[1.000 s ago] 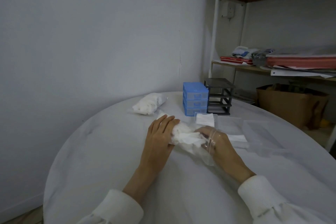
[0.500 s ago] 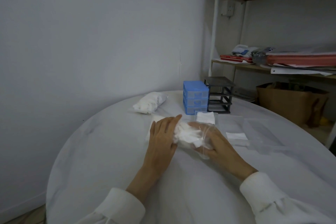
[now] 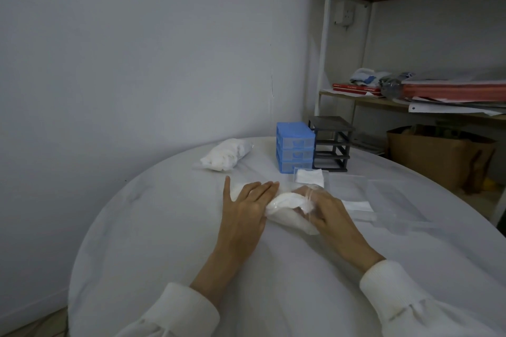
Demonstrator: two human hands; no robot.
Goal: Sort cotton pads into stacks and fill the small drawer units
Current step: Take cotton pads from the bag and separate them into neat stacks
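Cotton pads (image 3: pixel 284 206) lie bunched in a soft white heap at the middle of the desk (image 3: pixel 153 227), partly inside a clear plastic bag (image 3: pixel 308 209) that wraps over the right side of the heap. The left hand (image 3: pixel 246 206) lies flat against the heap's left side, fingers straight and close together, thumb spread away, pressing rather than gripping. The right hand (image 3: pixel 325 212) rests on the bag with its fingers curled down onto the film; it seems to pinch the plastic, though the grip itself is hard to make out.

The step in hand looks like drawing the pads out of the bag. To do it well, the left hand should keep the heap pinned lightly while the right peels the film back, slowly, so the pads slide out together and do not scatter.

Just beyond the hands a clear drawer tray (image 3: pixel 309 176) holds a square pad, and another flat pad (image 3: pixel 356 205) lies to the right among more clear trays. Behind them stand the blue drawer unit (image 3: pixel 295 150), its drawers in place, and beside it the black drawer frame (image 3: pixel 331 142), which appears to stand without drawers. A second bag of pads (image 3: pixel 226 154) lies well to the left, near the far edge.
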